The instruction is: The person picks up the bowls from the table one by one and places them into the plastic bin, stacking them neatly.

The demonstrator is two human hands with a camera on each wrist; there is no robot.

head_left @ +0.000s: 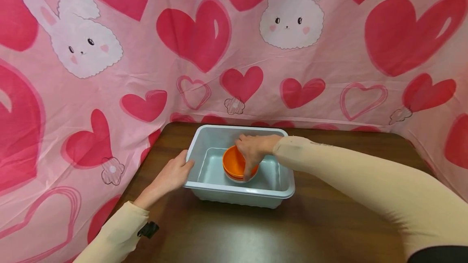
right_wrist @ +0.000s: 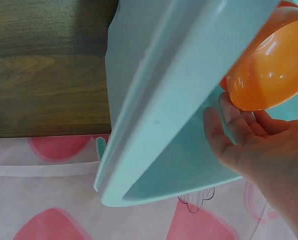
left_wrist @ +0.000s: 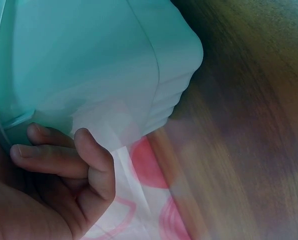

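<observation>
A pale blue-grey plastic basin [head_left: 237, 199] stands on the table. Inside it sits a small stack of orange bowls [head_left: 232, 162], with a pale rim showing beneath the orange ones. My right hand [head_left: 254, 150] reaches in over the basin's right side and grips the stack, thumb on the near edge and fingers across at the far side. In the right wrist view, its fingertips lie against an orange bowl [right_wrist: 274, 70]. My left hand [head_left: 176, 171] holds the basin's left rim. The left wrist view shows curled fingers [left_wrist: 96, 160] beside the basin's outer wall [left_wrist: 84, 60].
A dark brown wooden table [head_left: 340, 210] lies under the basin. Behind it and at both sides hangs a pink cloth [head_left: 204, 104] printed with hearts and rabbits. A small black object [head_left: 148, 229] is attached at the left sleeve.
</observation>
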